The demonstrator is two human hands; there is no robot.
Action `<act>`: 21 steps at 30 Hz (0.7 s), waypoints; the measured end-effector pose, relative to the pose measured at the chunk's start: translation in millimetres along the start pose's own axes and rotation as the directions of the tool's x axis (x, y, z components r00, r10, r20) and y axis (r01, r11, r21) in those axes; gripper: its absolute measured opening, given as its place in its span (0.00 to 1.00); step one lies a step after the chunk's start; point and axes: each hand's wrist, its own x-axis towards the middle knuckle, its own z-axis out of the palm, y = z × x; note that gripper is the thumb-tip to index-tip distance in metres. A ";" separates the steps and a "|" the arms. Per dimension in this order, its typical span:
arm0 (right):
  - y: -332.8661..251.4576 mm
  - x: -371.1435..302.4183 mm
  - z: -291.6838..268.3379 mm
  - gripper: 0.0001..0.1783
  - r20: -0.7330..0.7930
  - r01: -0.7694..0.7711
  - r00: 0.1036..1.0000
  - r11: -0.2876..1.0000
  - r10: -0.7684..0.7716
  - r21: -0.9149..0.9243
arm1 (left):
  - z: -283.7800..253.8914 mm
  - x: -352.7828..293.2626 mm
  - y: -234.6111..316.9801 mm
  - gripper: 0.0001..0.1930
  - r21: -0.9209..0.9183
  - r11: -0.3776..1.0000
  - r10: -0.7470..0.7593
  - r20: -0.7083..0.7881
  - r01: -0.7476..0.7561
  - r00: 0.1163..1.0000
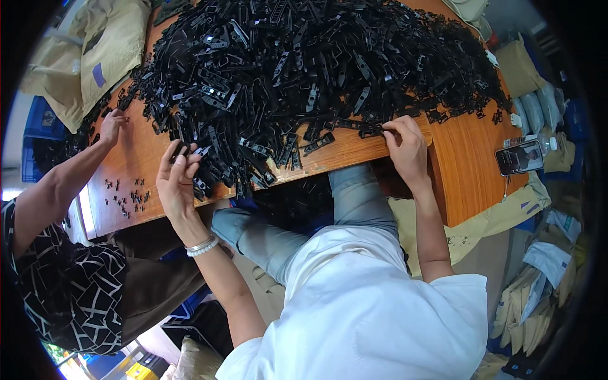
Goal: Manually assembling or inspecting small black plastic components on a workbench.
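Observation:
A large heap of black plastic parts (272, 82), many long and slotted, covers the far side of the wooden table (354, 151). At the heap's near left edge, my left hand (179, 174) is closed, with a small black plastic part (181, 149) between thumb and fingers. My right hand (408, 149) is at the heap's near right edge, thumb and forefinger pinched together. Its fingertips meet the end of a dark piece (372, 133) lying along the edge; whether they grip it is too small to make out.
To my left a co-worker's hand (114, 125) reaches onto the table near several small black pieces (130, 199). A phone (519, 158) lies at the right end. Tan sacks (111, 47) stand far left, and packed bags (538, 266) sit at the right.

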 end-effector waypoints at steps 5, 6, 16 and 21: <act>-8.6 -4.0 10.6 0.09 -0.003 0.083 0.996 0.981 -0.085 -0.177 | 34.4 -19.1 -2.6 0.15 0.200 0.979 -0.036 0.020 0.031 0.999; -10.9 -3.8 15.8 0.11 0.005 0.052 0.999 0.983 -0.052 -0.178 | 39.4 -22.0 -3.1 0.15 0.189 0.981 -0.040 0.016 0.036 0.999; -32.0 -7.3 31.9 0.10 0.055 0.245 0.969 0.967 -0.241 -0.074 | 86.0 -51.8 -22.1 0.13 0.310 0.943 -0.150 0.075 0.120 0.986; -35.7 -6.9 40.9 0.10 0.098 0.281 0.956 0.958 -0.275 -0.052 | 95.8 -59.3 -40.0 0.13 0.308 0.947 -0.160 0.189 0.096 0.969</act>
